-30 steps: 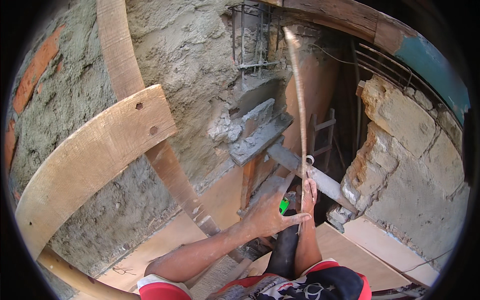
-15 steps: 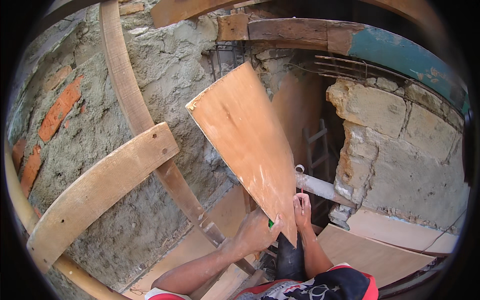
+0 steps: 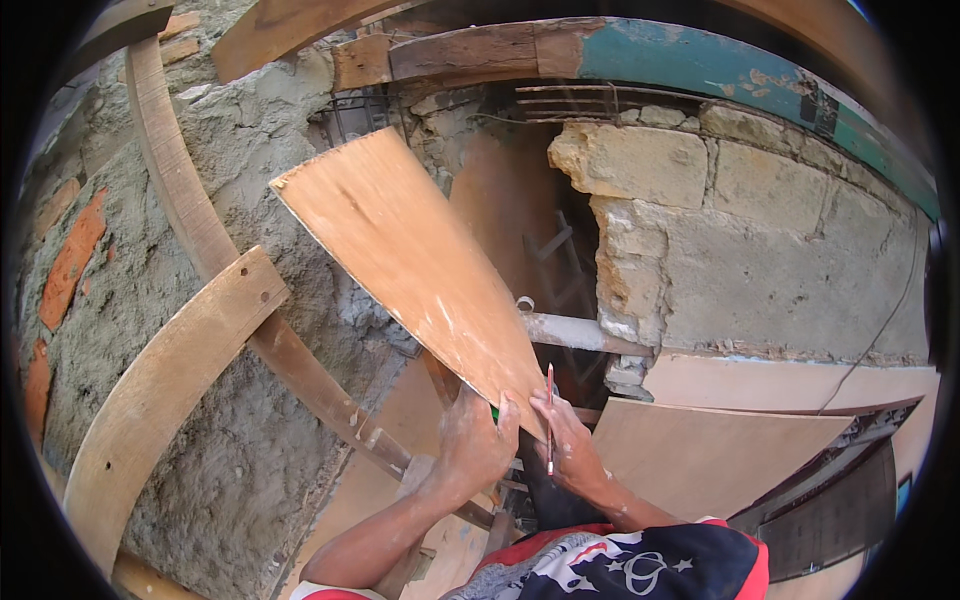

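A tapered piece of plywood [image 3: 410,265] slants up and to the left in front of me, its wide end far away and its pointed end near me. My left hand [image 3: 478,440] grips the near left edge, thumb on top. Between that hand and the board peeks a small green object [image 3: 495,412], mostly hidden. At the pointed end my right hand [image 3: 570,445] is closed with a red-and-white pencil [image 3: 550,425] standing upright in it. Its fingers touch the right edge of the board.
Wooden battens [image 3: 180,180] and a curved plank [image 3: 150,400] cross at left before a rough cement wall [image 3: 290,400]. Broken blockwork [image 3: 750,230] stands right, with a pale pipe [image 3: 590,333] sticking out. Plywood sheets [image 3: 710,450] lie below, and a part-teal beam [image 3: 690,65] spans above.
The view has swung to the right, so the scene sits further left. My right hand has turned, and the pencil now shows fully. The plywood is still gripped by my left hand.
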Demonstrator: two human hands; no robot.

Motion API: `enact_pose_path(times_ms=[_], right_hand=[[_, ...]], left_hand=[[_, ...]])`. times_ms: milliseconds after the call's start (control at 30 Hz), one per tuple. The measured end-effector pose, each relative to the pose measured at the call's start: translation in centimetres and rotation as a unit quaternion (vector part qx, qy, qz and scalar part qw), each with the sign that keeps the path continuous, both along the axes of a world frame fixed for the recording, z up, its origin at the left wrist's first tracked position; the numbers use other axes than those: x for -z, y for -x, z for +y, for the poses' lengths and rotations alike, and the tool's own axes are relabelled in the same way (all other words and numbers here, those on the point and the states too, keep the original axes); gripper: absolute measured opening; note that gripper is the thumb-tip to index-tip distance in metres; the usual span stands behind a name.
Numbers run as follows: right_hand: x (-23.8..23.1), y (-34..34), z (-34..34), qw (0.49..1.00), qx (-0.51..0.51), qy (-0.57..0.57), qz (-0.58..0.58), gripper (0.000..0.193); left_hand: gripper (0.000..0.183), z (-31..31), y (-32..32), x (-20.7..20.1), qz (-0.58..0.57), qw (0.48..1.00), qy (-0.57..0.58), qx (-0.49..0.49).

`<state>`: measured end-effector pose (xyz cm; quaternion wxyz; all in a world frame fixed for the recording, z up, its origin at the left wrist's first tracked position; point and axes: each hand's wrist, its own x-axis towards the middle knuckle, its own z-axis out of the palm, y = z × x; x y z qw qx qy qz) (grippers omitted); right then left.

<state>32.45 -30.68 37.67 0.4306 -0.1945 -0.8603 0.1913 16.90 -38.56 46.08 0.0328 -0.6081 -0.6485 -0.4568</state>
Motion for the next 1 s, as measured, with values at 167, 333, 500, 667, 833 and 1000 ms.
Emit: enact_pose_path(times_ms=[167,333,500,667,833,1000], right_hand=[[-2.0,-2.0,-2.9,0.997,0.031,-0.031,0.062,0.058],[-4.6,-6.1,-5.7,0.993,0.051,-0.054,0.087,0.057],[-8.0,-12.1,-7.5,0.992,0.084,-0.065,0.072,0.056],[-11.6,-18.0,-10.2,0.972,0.178,-0.153,0.01,0.054],[-13.4,-23.0,-13.9,0.952,0.24,-0.187,0.035,0.051],[-16.1,-26.1,-17.8,0.917,0.307,-0.245,0.066,0.039]], left_hand=[[0.034,-3.1,-2.8,-4.2,-0.037,0.994,0.1,0.037],[0.074,-4.9,-5.0,-6.7,-0.111,0.977,0.02,0.181],[0.102,-7.7,-5.8,-7.6,-0.07,0.971,0.041,0.225],[0.089,-7.8,-5.6,-5.6,-0.07,0.952,0.027,0.296],[0.077,-7.7,-7.5,-3.3,-0.066,0.932,0.042,0.355],[0.075,-7.9,-8.4,-2.2,0.028,0.922,0.012,0.385]])
